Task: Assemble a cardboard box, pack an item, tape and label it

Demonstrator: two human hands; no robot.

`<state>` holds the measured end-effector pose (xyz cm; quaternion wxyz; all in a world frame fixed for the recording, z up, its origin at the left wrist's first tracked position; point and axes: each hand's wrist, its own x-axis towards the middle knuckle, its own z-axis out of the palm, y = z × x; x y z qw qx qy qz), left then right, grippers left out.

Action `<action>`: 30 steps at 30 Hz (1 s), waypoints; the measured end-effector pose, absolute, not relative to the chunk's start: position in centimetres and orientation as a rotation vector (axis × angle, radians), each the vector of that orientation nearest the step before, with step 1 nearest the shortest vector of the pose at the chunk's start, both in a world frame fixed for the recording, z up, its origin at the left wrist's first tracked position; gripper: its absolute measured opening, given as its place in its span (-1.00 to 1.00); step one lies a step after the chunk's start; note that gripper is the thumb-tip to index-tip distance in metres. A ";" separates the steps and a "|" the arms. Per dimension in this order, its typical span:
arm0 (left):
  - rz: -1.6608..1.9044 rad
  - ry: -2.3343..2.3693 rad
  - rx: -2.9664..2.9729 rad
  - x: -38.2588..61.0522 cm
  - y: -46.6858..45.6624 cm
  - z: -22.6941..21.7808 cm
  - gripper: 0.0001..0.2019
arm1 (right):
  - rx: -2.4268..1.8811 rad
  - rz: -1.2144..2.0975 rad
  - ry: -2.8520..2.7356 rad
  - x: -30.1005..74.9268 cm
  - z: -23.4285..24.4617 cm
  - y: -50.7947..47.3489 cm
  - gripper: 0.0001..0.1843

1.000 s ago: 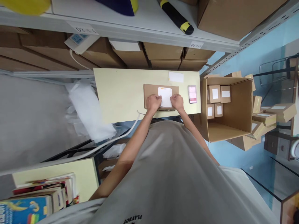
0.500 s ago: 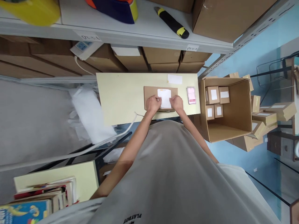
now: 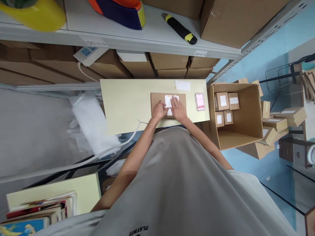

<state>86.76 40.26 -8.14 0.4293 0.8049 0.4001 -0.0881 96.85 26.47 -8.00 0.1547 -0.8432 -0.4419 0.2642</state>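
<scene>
A flat brown cardboard box [image 3: 157,99] lies on the pale yellow table [image 3: 125,101] in front of me. A white label [image 3: 168,99] sits on top of the box. My right hand [image 3: 178,108] lies flat on the label with its fingers stretched out. My left hand [image 3: 159,110] rests on the box at the label's left edge, fingers curled down against it. A white slip [image 3: 182,85] and a pink slip [image 3: 199,101] lie on the table beyond and to the right of the box.
An open carton [image 3: 248,111] holding several small labelled boxes stands right of the table, with more small boxes [image 3: 280,124] beyond it. Shelves above carry brown boxes, a black-and-yellow knife [image 3: 179,29] and a power strip [image 3: 88,54]. White wrapping [image 3: 91,121] lies to the left.
My right hand has moved from the label's right edge onto the label and flattened out. My left hand has stayed at the left edge. The view shifted slightly.
</scene>
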 end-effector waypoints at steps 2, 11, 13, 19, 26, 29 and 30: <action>-0.215 0.958 1.985 86.6 40.5 -8.5 -0.76 | -2.414 0.739 -1.272 96.8 -8.6 27.5 -0.25; -0.212 0.793 1.900 85.3 41.1 -9.2 -0.64 | -2.463 0.659 -1.155 95.3 -8.1 27.6 -0.21; -0.231 0.750 1.912 85.3 41.2 -9.2 -0.62 | -2.485 0.674 -1.088 94.4 -7.6 26.1 -0.21; -0.331 0.537 2.039 86.6 41.1 -9.2 -0.54 | -2.609 0.672 -0.937 91.0 -6.6 21.2 -0.23; -0.181 0.468 2.178 84.1 41.2 -7.5 -0.54 | -2.680 0.653 -0.591 87.1 -6.7 16.8 -0.06; 0.002 0.743 2.186 81.4 42.5 -7.2 -0.34 | -2.581 0.697 -0.168 86.0 -6.9 14.9 0.28; -0.024 0.876 2.147 80.7 42.9 -7.3 -0.23 | -2.491 0.732 -0.047 85.8 -7.0 14.6 0.32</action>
